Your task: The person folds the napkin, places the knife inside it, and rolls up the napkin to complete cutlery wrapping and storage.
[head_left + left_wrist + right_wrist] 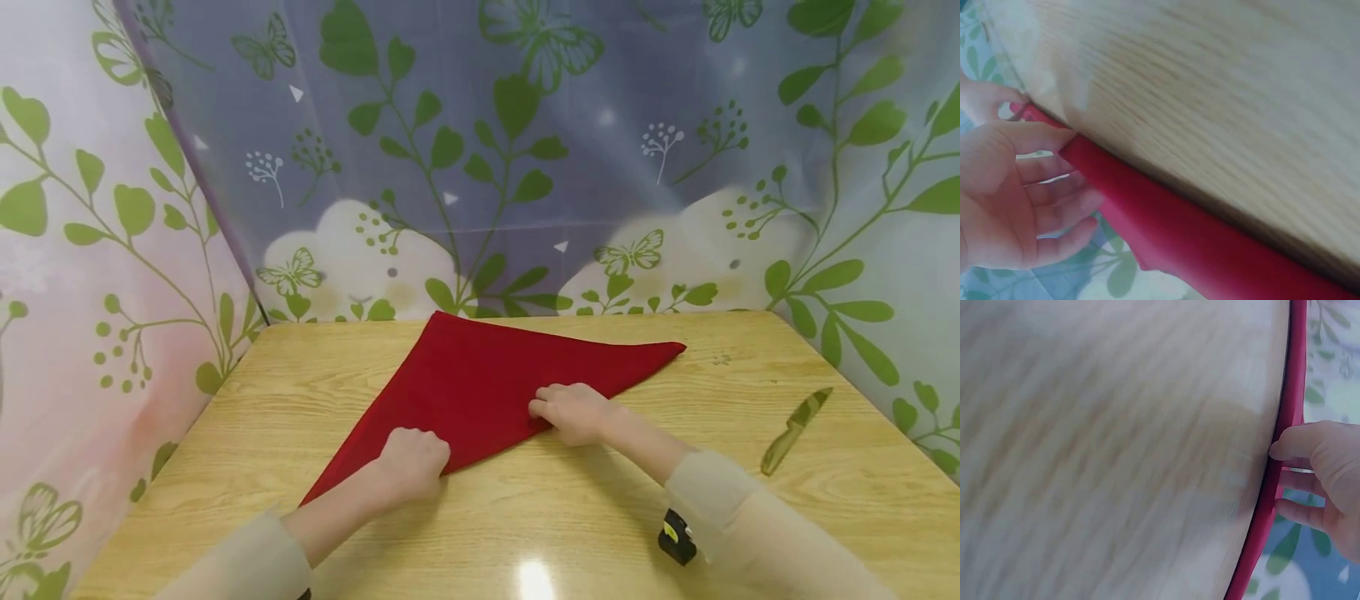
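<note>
A red cloth (480, 375), folded to a triangle, lies over the middle of the wooden table, with one point toward the back and long corners at the right and front left. My left hand (412, 462) pinches its near edge between thumb and fingers; in the left wrist view this hand (1029, 194) has the thumb on the cloth's edge (1166, 215). Farther right along the same edge, my right hand (573, 412) holds the cloth too. The right wrist view has the right hand's thumb (1297, 440) on the near side of the red edge (1266, 506), fingers behind it.
A knife (797, 429) with a greenish handle rests on the table (720, 517) at the right. A small black device (677, 537) shows beneath the right sleeve. Printed curtains (525, 167) with leaves and butterflies hang behind and beside the table.
</note>
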A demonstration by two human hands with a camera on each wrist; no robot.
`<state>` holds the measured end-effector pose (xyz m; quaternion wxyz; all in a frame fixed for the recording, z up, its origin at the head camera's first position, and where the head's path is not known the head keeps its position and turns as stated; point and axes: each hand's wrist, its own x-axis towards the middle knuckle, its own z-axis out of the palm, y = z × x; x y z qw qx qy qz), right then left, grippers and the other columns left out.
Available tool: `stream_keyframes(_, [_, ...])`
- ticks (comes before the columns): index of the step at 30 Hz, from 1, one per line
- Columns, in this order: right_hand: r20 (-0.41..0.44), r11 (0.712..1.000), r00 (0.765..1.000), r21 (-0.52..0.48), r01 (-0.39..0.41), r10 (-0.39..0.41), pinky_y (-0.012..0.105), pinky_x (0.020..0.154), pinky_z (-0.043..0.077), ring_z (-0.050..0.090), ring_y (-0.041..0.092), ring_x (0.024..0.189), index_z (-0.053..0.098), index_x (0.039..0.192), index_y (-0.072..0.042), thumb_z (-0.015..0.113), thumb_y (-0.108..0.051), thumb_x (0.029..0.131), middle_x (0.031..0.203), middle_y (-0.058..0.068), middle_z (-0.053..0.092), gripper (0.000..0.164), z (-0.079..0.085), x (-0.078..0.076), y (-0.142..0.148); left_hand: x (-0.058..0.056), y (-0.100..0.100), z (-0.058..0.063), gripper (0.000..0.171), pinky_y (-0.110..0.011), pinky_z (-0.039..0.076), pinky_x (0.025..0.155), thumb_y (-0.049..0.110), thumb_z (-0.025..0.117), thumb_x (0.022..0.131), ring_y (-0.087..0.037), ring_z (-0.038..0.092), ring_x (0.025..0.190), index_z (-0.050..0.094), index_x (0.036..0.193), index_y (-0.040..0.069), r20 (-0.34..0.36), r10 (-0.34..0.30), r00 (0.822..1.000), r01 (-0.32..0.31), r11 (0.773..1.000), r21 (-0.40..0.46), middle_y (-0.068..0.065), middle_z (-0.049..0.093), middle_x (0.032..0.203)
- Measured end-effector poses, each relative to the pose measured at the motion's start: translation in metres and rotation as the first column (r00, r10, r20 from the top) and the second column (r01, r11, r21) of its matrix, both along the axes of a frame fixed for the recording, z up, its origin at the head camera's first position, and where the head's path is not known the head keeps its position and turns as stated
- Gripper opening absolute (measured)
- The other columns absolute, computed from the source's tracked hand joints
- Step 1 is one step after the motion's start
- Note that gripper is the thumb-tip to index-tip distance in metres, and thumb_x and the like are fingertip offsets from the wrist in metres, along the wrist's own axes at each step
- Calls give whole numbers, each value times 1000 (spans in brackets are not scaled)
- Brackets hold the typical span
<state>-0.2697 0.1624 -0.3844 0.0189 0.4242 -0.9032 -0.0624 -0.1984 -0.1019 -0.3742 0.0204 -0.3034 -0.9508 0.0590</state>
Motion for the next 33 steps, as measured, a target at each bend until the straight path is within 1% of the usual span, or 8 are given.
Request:
stream_keyframes(4, [-46,997,997,-37,62,-63,37,67,47,55,26,89,62,100,-11,65,-5,74,93,5,55,27,-5,-15,29,9,-11,2,24,-36,42,44,9,65,71,-18,47,51,45,58,12,64,95,993,-96,995,24,0,44,57])
stream_keyframes(7, [-66,989,988,-37,140,-142,38,64,47,55,27,86,63,95,-9,65,-1,72,89,6,54,25,-5,-28,50,12,-19,3,24,-38,44,44,7,64,71,-20,50,53,45,58,11,67,141,988,-144,989,40,-1,45,58])
stream_keyframes(10, [-63,977,975,-16,214,-214,37,61,47,56,27,81,63,88,-8,62,4,73,84,5,54,19,-2,-37,63,13,-23,3,28,-38,44,42,4,64,71,-20,49,49,43,54,12,34,158,987,-159,986,55,0,43,54])
stream_keyframes(14, [-66,966,964,-3,259,-259,35,57,46,57,24,73,63,76,-11,61,3,76,75,3,54,14,1,-41,74,13,-26,-1,32,-37,42,40,3,64,71,-18,47,46,41,52,13,-14,146,989,-145,988,59,1,41,50])
stream_keyframes(21, [-128,971,962,-31,239,-241,35,55,48,58,23,69,63,70,-12,66,-4,79,70,0,54,12,8,-33,87,7,-31,-5,30,-37,43,44,5,64,73,-18,48,47,43,53,13,-62,176,982,-176,984,1,0,43,50])
stream_keyframes(24, [-109,977,971,-34,212,-214,32,54,45,56,20,65,61,67,-12,66,-4,79,68,-1,53,16,8,-29,92,4,-36,-4,29,-39,44,48,5,64,73,-20,50,49,44,54,12,-68,185,980,-186,982,-19,0,44,51])
stream_keyframes(29, [-63,983,981,-35,182,-184,27,52,40,50,14,60,55,63,-14,69,-5,78,65,-4,49,22,5,-21,101,-2,-41,-4,23,-42,45,51,4,63,72,-26,55,55,49,56,10,-95,169,981,-172,985,-20,-4,50,56])
stream_keyframes(33, [-74,986,983,-36,164,-167,27,51,39,49,14,59,53,64,-15,70,-7,77,66,-4,48,23,4,-15,109,-7,-44,-3,19,-42,45,51,3,63,72,-28,55,60,52,57,9,-139,151,979,-157,987,-30,-7,52,60])
